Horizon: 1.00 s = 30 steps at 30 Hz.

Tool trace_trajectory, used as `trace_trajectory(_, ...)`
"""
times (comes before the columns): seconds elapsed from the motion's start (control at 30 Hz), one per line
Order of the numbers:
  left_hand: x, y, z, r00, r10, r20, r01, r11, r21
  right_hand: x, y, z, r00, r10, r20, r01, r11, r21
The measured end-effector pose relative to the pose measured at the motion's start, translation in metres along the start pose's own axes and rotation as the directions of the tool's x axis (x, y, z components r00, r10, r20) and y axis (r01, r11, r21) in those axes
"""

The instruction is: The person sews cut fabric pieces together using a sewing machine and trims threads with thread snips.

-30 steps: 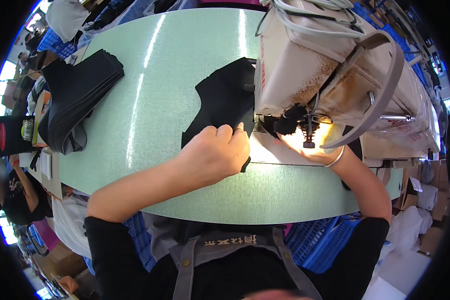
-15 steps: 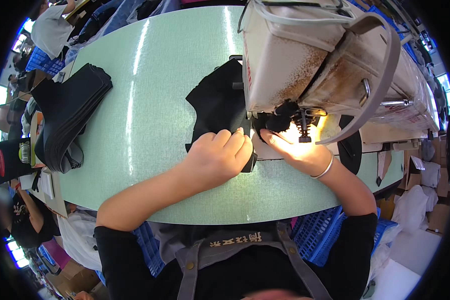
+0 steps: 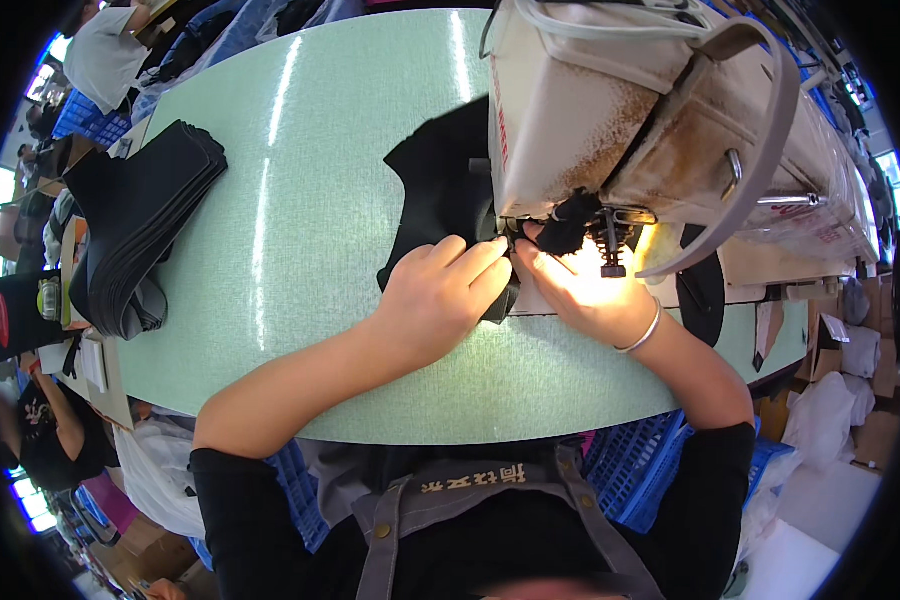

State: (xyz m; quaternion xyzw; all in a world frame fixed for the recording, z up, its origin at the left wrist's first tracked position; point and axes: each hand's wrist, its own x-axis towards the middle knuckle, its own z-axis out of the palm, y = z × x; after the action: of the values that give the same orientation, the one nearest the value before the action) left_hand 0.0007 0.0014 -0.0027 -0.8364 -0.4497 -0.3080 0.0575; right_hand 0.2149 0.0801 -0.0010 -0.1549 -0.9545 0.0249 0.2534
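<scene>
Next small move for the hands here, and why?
I'd probably square the edge of the black cloth with both hands: the left hand is on it, its fingertips close to those of the right hand, right by the lower end of the sewing machine. Glare and the machine hide how the edge sits.

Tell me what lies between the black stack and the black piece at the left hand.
The head view shows only green tabletop with a bright streak between the stack and the piece.
</scene>
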Motion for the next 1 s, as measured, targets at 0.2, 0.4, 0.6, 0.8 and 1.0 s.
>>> trace_trajectory(0.2,0.003,-0.003,-0.002,1.0,-0.015,0.004,0.015,1.0,-0.013,0.001,-0.003,0.002,1.0,0.004,-0.03,-0.005,1.0,-0.028)
trace_trajectory(0.4,0.001,-0.011,-0.006,0.998,-0.009,0.054,0.011,0.999,-0.036,0.002,-0.016,0.0,0.994,-0.045,0.103,0.062,0.984,-0.169)
trace_trajectory(0.6,0.003,-0.017,-0.001,1.0,0.02,-0.006,-0.02,0.999,-0.033,0.008,-0.015,0.005,0.999,-0.033,0.009,0.034,0.992,-0.124)
trace_trajectory(0.8,0.004,-0.02,-0.024,0.996,-0.089,-0.011,0.089,0.99,0.108,-0.005,-0.009,-0.036,0.989,0.145,0.002,-0.14,0.959,-0.245)
trace_trajectory(1.0,0.004,-0.036,-0.046,0.979,0.037,0.199,-0.024,0.997,-0.07,0.0,0.033,-0.051,0.98,-0.144,0.135,0.17,0.962,-0.213)
